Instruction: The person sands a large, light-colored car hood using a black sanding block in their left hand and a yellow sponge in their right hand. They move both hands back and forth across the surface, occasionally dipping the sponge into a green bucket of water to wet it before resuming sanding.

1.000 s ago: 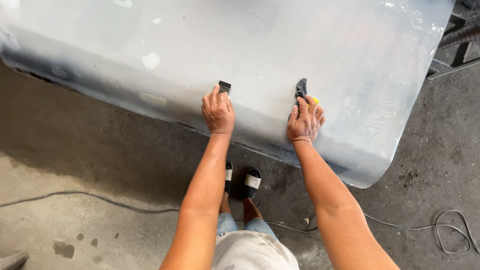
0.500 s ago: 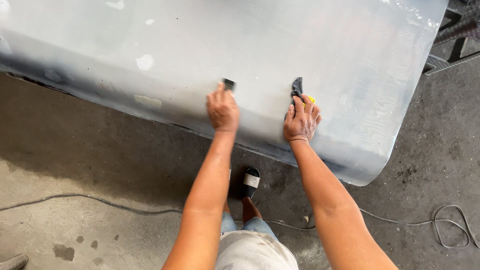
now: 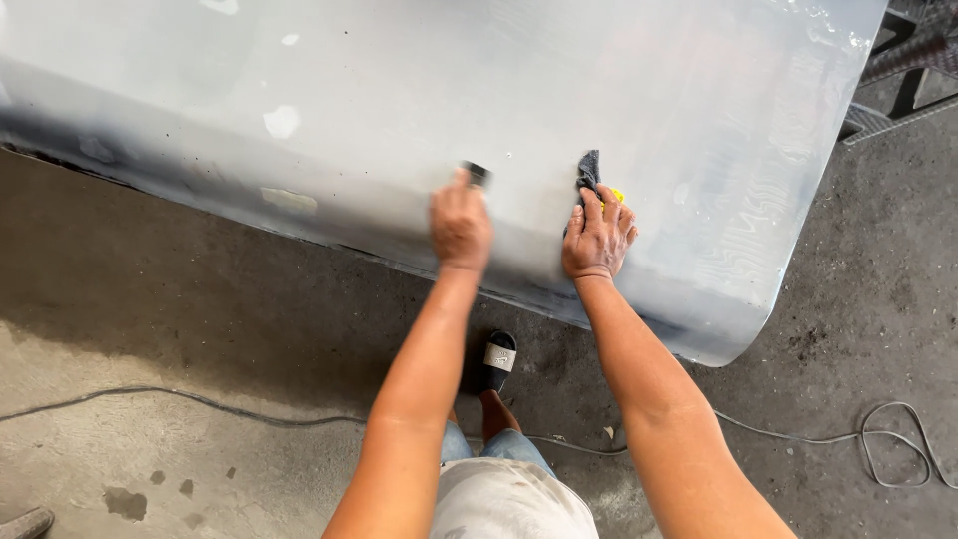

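A large grey car body panel (image 3: 379,110) with pale filler patches fills the top of the view. My left hand (image 3: 460,226) presses a small dark sanding block (image 3: 478,174) flat against the panel; the hand is blurred from motion. My right hand (image 3: 597,240) rests on the panel a little to the right, holding a dark cloth (image 3: 587,172) with a bit of yellow (image 3: 616,195) showing under the fingers.
The concrete floor (image 3: 180,419) lies below the panel, with a thin cable (image 3: 200,401) running across it and a coil (image 3: 898,444) at the right. My sandalled foot (image 3: 498,357) shows between my arms. A dark metal stand (image 3: 903,90) sits at the top right.
My left hand with the sanding block has slid to the right along the panel, closer to my right hand. My right hand has stayed in place with the cloth.
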